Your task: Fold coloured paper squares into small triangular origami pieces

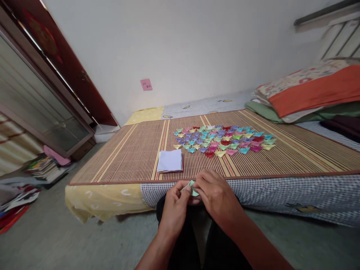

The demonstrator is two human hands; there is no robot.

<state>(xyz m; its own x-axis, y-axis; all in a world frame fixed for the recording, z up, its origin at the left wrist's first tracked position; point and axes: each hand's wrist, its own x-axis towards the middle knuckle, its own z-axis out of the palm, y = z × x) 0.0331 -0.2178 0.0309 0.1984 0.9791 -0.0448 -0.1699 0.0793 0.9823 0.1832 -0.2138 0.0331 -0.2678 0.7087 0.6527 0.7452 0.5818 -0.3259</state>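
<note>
A small light green paper [192, 187] is held between my two hands, just off the front edge of the bed. My left hand [177, 200] pinches its left side with thumb and fingers. On the right side, the fingers of my right hand [212, 191] are closed on the same paper. Beyond my hands, a stack of square paper sheets [170, 161] with a pale lilac one on top lies on the striped mat. Several rows of small folded paper pieces [221, 140] in many colours are spread to the right of the stack.
The bamboo mat [132, 153] covers the bed. Folded bedding and an orange pillow [312, 93] lie at the back right. A pink note [146, 84] is on the wall. Books [43, 167] stand on the left, near a glass-panelled cabinet [42, 90].
</note>
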